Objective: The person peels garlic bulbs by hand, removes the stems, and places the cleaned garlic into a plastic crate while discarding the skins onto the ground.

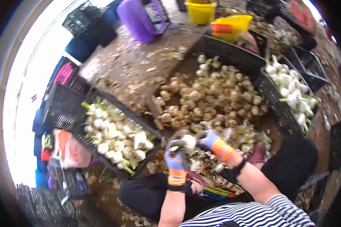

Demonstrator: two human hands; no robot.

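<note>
A whitish garlic bulb (188,141) with a short stem is gripped in my left hand (175,157), which wears a grey, blue and orange glove. My right hand (215,143), gloved alike, is right beside the bulb with its fingers curled together. Whatever those fingertips pinch is hidden and blurred. In front of both hands spreads a heap of unpeeled brown garlic bulbs (212,96). Loose skins and peelings (204,165) lie under my hands, between my legs.
At left stands a black crate of cleaned white garlic (111,132); another crate of white garlic (291,87) stands at right. A yellow bucket (201,12), a yellow bag (231,27) and a purple cloth-like item (136,20) are farther off. Another person's arm shows at top right.
</note>
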